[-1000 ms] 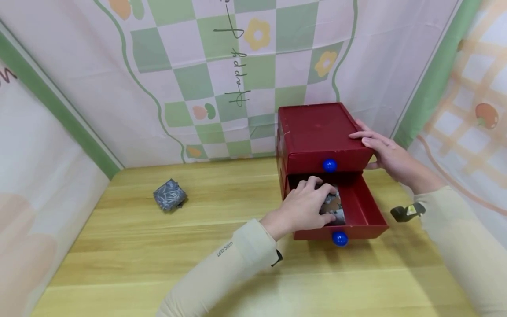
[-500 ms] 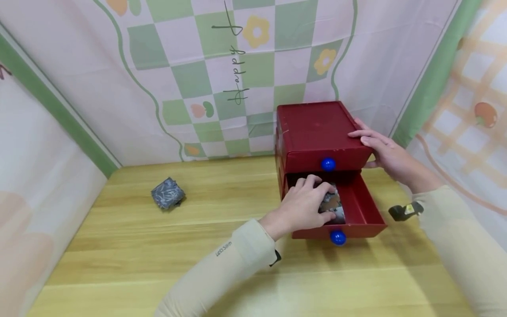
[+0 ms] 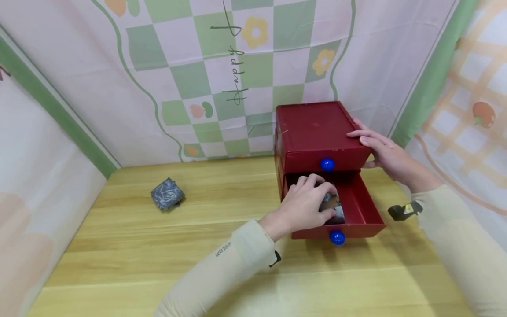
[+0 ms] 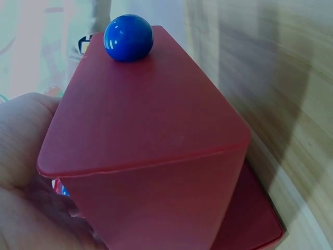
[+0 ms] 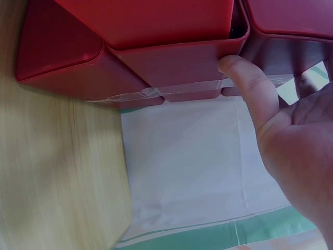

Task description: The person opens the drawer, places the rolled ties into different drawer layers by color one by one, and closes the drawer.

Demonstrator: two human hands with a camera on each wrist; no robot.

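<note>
My left hand (image 3: 301, 204) reaches into the pulled-out drawer (image 3: 362, 198) of a dark red drawer cabinet (image 3: 313, 125). Its thumb and fingers bend around a flat grey, white and brown patterned piece (image 3: 336, 213), which the hand partly covers. Outside the drawer front, a blue round knob (image 4: 129, 37) shows large in the left wrist view. My right hand (image 3: 386, 152) rests on the cabinet's right side, fingers over the top edge. In the right wrist view its extended thumb (image 5: 255, 86) presses on the side wall.
A small dark grey folded piece with a pale leaf pattern (image 3: 167, 193) lies left on the wooden table (image 3: 158, 255). Above the pulled-out drawer is a closed one with a blue knob (image 3: 327, 164). Printed curtains (image 3: 222, 79) hang behind and beside the table.
The left thumb and fingers have drawn closer together over the patterned piece in the drawer. My right hand stays on the cabinet; the view has shifted slightly.
</note>
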